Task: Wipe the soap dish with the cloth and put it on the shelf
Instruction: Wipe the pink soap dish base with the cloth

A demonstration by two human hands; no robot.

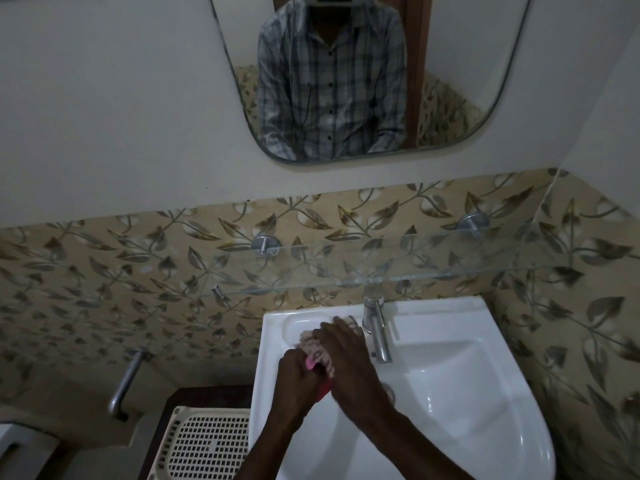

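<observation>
Over the back left corner of the white sink (450,393), both hands meet. My left hand (299,374) grips a pink soap dish (320,386), of which only small pink edges show between the hands. My right hand (349,362) presses a pale patterned cloth (320,346) onto the dish. The cloth bunches out above the fingers and covers most of the dish. A clear glass shelf (381,268) on two round metal mounts runs along the tiled wall above the sink, with nothing on it.
A chrome tap (377,327) stands just right of my hands. A cream perforated plastic stool or basket (204,441) sits left of the sink, with a metal bar (126,382) on the wall beyond it. A mirror (450,81) hangs above.
</observation>
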